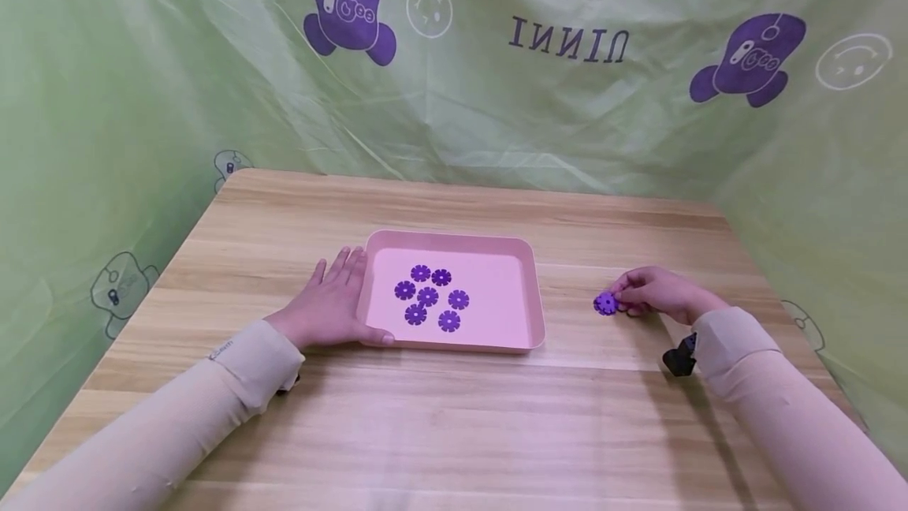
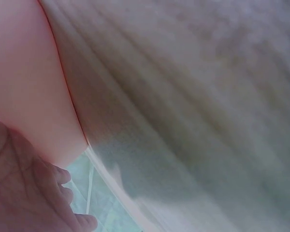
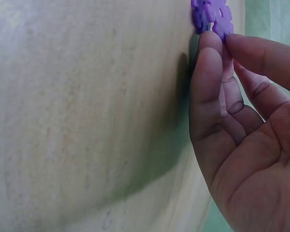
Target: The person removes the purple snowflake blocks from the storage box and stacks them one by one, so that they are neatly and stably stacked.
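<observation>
A pink tray sits on the table with several purple notched plastic discs spread over its left and middle part. My left hand lies at the tray's left side, its fingers stretched along the rim and the thumb over the near left corner. In the left wrist view only part of the left palm shows, below the tray wall. To the right of the tray, my right hand pinches a purple disc between thumb and fingertips. The right wrist view shows a second, darker disc against the pinched one, close over the tabletop.
The wooden table ends at the back before a green printed curtain, which also hangs at both sides. A black wrist device sits below the right sleeve.
</observation>
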`<state>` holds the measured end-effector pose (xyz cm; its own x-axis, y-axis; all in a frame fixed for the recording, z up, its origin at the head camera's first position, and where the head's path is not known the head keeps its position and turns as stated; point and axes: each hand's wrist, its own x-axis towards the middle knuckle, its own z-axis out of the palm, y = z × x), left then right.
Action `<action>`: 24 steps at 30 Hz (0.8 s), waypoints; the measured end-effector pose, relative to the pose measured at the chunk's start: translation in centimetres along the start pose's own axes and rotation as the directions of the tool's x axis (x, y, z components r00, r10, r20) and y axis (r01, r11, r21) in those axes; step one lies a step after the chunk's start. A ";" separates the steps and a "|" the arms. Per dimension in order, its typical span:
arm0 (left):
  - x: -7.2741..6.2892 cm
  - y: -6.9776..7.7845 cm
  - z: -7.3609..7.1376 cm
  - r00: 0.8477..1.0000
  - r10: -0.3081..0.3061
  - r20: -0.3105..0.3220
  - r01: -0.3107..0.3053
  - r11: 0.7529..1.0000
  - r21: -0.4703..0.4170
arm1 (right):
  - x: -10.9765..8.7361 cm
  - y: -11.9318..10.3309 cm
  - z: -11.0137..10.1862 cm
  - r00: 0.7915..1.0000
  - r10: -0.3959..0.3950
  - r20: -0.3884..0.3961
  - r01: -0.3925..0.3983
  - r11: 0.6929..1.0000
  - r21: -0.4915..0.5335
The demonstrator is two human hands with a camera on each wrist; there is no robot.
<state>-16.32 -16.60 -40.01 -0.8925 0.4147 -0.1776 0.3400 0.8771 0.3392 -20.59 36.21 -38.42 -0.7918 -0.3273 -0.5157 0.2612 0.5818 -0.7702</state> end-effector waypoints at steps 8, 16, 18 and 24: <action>0.0 -0.2 -0.2 1.000 -0.007 0.005 0.007 1.000 -0.001 | 0.4 -0.2 0.1 1.000 0.001 -0.007 -0.001 0.999 -0.052; 0.1 -0.3 -0.1 1.000 -0.012 0.008 0.012 1.000 0.006 | 0.8 -0.1 0.3 1.000 0.007 -0.014 -0.008 0.998 -0.069; 0.0 -0.1 -0.2 1.000 -0.012 0.009 0.012 1.000 0.002 | 0.7 -0.1 0.3 1.000 0.005 -0.014 -0.006 0.997 -0.075; 0.1 -0.1 -0.1 1.000 -0.013 0.014 0.013 1.000 -0.005 | 0.5 -0.3 0.5 1.000 0.003 -0.025 -0.005 0.996 -0.088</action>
<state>-16.46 -16.64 -39.99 -0.8928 0.4061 -0.1947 0.3264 0.8814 0.3416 -20.78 35.52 -38.61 -0.8045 -0.3071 -0.5084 0.2154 0.6469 -0.7315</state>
